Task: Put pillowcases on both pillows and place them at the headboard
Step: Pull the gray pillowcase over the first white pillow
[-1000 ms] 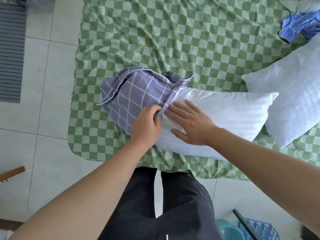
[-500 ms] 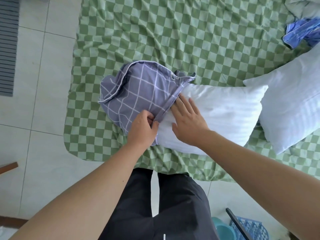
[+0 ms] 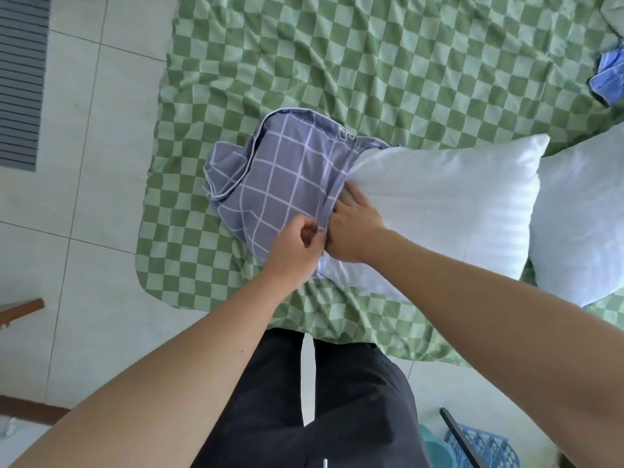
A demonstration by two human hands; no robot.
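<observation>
A white pillow (image 3: 449, 204) lies across the near edge of the bed, its left end tucked into a purple grid-patterned pillowcase (image 3: 280, 184). My left hand (image 3: 297, 248) pinches the pillowcase's open hem near the pillow's front corner. My right hand (image 3: 354, 228) presses on the pillow at the opening, its fingertips hidden under the hem. A second bare white pillow (image 3: 580, 224) lies at the right, touching the first. Most of the first pillow is uncovered.
The bed wears a green checkered sheet (image 3: 354, 72). A blue cloth (image 3: 607, 76) lies at the far right edge. Tiled floor (image 3: 84, 163) runs along the left, with a blue basket (image 3: 483, 447) by my legs at the lower right.
My right hand has slid left and pushed its fingers under the pillowcase hem. My left hand has shifted down along the hem. The pillow's right end has lifted and puffed up.
</observation>
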